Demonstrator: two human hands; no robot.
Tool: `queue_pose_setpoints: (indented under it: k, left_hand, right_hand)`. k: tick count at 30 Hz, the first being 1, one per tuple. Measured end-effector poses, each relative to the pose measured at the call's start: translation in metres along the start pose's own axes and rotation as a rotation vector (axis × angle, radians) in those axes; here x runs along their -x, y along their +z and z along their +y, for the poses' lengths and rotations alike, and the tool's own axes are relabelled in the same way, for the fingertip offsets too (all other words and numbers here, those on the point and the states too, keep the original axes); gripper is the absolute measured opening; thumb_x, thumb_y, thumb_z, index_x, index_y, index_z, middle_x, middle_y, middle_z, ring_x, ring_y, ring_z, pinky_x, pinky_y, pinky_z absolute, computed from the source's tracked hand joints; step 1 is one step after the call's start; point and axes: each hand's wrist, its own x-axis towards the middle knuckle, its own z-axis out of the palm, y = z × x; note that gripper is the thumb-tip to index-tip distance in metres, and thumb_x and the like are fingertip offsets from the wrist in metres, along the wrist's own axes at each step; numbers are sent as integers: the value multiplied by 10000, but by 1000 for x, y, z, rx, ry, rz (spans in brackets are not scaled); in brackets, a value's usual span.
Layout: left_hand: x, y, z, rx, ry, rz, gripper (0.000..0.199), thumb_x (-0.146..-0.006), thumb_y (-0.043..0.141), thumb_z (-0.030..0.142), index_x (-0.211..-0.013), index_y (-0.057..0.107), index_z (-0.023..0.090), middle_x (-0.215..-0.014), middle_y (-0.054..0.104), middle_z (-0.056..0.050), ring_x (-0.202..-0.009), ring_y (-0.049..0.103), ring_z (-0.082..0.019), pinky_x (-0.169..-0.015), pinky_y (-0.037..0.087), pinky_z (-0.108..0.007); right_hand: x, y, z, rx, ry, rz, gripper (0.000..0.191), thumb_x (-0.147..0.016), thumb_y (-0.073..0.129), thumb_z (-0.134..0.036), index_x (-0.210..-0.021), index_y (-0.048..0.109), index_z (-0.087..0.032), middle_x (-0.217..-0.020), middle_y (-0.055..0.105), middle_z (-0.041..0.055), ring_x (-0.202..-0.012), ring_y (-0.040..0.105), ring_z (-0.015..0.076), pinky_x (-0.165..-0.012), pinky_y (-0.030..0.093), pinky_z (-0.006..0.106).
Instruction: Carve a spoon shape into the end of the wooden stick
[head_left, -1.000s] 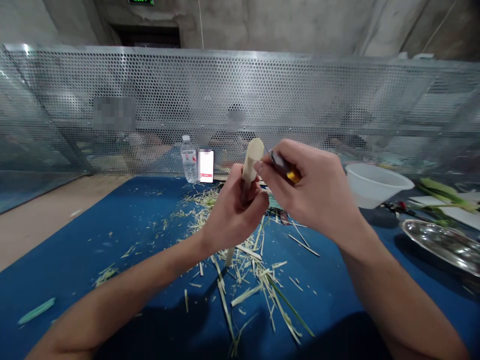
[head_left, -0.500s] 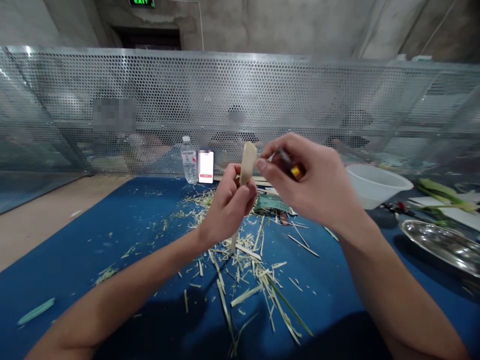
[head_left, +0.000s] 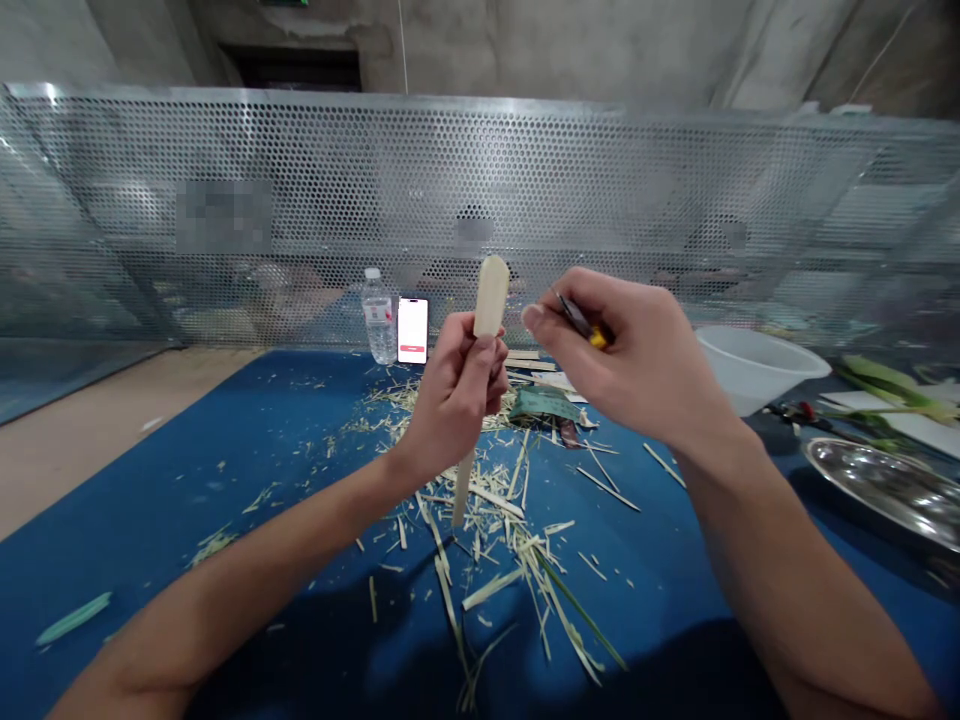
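Two bare hands are working above the blue desk (head_left: 660, 560), and the left hand (head_left: 459, 385) is closing its grip around a pale wooden strip (head_left: 491, 298), thumb pressing flat against its near face! That strip is standing nearly upright at centre, rounded tip rising clear of the fingers, narrow lower end poking out beneath. Over on the right, the right hand (head_left: 630, 350) is arching from a bent wrist, fingers curling, its grip pinching a knife (head_left: 579, 322) with a dark and yellow handle. Blade and strip are keeping apart, a narrow gap running between them! Now the edges: a perforated metal panel (head_left: 585, 170) is walling off the far side, a bottle (head_left: 379, 325) and a phone (head_left: 412, 328) standing before it. Shavings (head_left: 493, 590) are cluttering the middle below. A white bowl (head_left: 735, 385) and a steel tray (head_left: 870, 500) are bounding the right, while more open room is stretching leftward.
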Motion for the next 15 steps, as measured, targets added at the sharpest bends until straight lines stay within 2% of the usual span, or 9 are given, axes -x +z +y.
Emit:
queue_pose_setpoints:
  k: [4, 7, 9, 11, 15]
  left_hand:
    - [-1, 1, 3, -12, 37, -6, 115, -982, 512, 328, -998, 456, 229, -709, 412, 67, -447, 357, -40, -377, 284, -217]
    - [-1, 1, 2, 9, 27, -24, 113, -986, 510, 330, -1016, 460, 233, -687, 423, 70, -441, 362, -41, -376, 283, -206]
    - [0, 1, 1, 38, -20, -25, 103, -985, 508, 320, -970, 453, 234, -668, 404, 75, -435, 328, -36, -373, 254, -192]
    - [0, -1, 2, 78, -73, -23, 117, -983, 503, 318, -931, 446, 230, -637, 348, 85, -426, 274, -32, -372, 219, -181]
    - [0, -4, 5, 140, -155, -28, 135, -956, 497, 332, -903, 430, 228, -614, 305, 92, -423, 235, -35, -379, 172, -174]
  right_hand:
    - [2, 0, 4, -58, -4, -48, 259, -888, 625, -435, -812, 472, -240, -646, 412, -63, -545, 343, 89, -489, 302, 257]
    - [3, -1, 7, -109, -37, -132, 205, -955, 511, -444, -989, 449, -251, -748, 485, -49, -566, 389, 94, -509, 334, 258]
    - [4, -2, 8, -100, -87, -192, 162, -989, 439, -403, -1041, 427, -250, -769, 510, -42, -561, 396, 98, -510, 339, 262]
    - [4, -3, 9, -25, -147, -212, 137, -989, 438, -365, -1043, 430, -240, -770, 529, -33, -553, 400, 99, -507, 330, 265]
    - [4, -4, 10, 213, -246, -154, 157, -983, 467, -362, -1029, 500, -215, -834, 600, 10, -589, 467, 106, -520, 316, 261]
